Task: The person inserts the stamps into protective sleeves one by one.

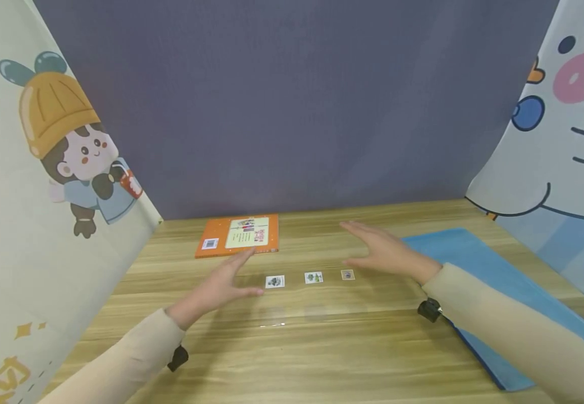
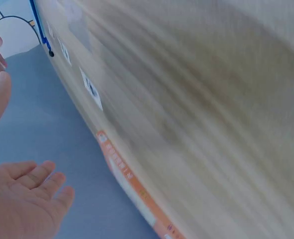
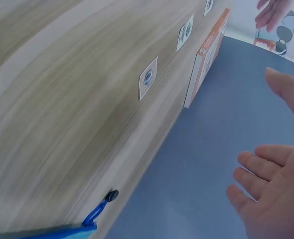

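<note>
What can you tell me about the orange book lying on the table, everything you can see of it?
The orange book lies flat and closed near the back of the wooden table, close to the grey backdrop. It is thin, with an orange cover, a pale green panel printed with small text, and a white code square in one corner. The left hand hovers in front of it, fingers straight, apparently not touching it. Three small cards lie beside it, apart from it.

Orange book (image 1: 238,235) w/ pale green panel, blue mat (image 1: 478,269), wood-grain table (image 1: 322,348), white cards (image 1: 314,277).
</note>
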Motion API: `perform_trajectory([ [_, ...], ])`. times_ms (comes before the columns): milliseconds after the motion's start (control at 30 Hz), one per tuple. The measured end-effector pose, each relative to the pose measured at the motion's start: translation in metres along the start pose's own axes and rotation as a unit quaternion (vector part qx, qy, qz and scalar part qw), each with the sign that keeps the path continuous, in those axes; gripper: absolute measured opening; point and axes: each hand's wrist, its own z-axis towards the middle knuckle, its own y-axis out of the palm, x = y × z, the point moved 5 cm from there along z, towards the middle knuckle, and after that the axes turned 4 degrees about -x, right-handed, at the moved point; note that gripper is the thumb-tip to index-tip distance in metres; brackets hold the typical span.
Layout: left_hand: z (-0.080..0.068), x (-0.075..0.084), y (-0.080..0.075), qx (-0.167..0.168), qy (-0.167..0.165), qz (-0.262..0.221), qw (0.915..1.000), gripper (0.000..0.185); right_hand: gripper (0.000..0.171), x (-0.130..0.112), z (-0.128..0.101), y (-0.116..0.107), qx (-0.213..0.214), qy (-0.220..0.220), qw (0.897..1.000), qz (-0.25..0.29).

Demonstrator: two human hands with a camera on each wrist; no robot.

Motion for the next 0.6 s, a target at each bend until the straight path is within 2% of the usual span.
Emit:
perform_trajectory([
  [133,-0.001,-0.001,0.006,0.006,-0.016,-0.062,0.9979,0.095,0.086,-0.006,0.01,0.003,0.009,-0.011,1.0,0.015],
  [267,-0.001,-0.002,0.015,0.014,-0.01,-0.112,0.9935,0.087,0.083,-0.012,0.019,0.006,0.014,-0.019,0.999,0.046],
  [400,-0.002,-0.003,0.022,0.015,-0.01,-0.161,0.9867,0.082,0.08,-0.017,0.027,0.013,0.01,-0.018,0.997,0.073],
  [600,-0.004,-0.006,0.027,0.005,-0.039,-0.217,0.9753,0.076,0.076,-0.026,0.04,0.021,-0.003,-0.018,0.995,0.102],
])
